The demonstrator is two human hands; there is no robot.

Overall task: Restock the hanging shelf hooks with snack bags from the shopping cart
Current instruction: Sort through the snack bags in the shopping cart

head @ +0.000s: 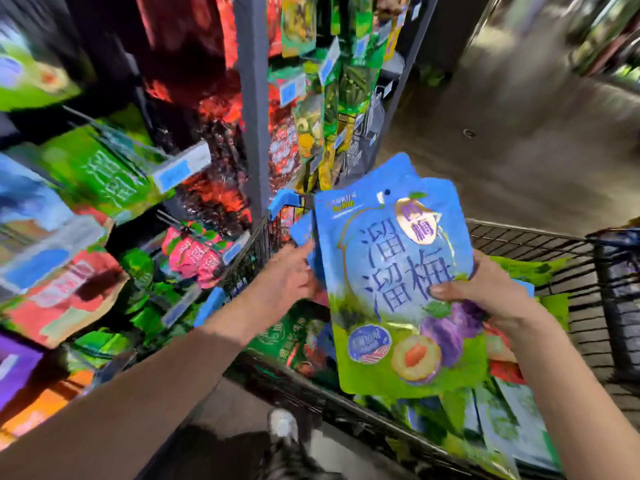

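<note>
Fig. Restocking, pouch lifted clear of the cart. A glossy blue-and-green foil snack pouch (391, 271), printed with purple plums and a halved fruit, is held upright above the left side of the black wire shopping cart (519, 233), over the loose bags lying in it. The right hand (485, 292) grips the pouch's right edge, thumb pressed on the front and fingers behind. The left hand (287, 271) reaches to the left edge, where a second blue pouch (299, 230) shows behind the first; its fingertips are hidden, so whether it grips cannot be told. The wire shelf hooks (114, 136) stand beyond the cart's left edge, carrying green hanging bags (100, 174) and pink hanging bags (194, 254) behind blue price tags (180, 168).

Risks: the slick foil could slide from a one-edge pinch and drop into the cart. The small hang hole (382, 195) may miss the hook tip if the pouch tilts. Several flavours hang close together, so it could go on the wrong hook.

Writing: large dark characters 溜溜梅 down the front, and 西梅 in a gold oval at upper right. The small yellow mark at upper left and the round lower badge are too blurred to read.
</note>
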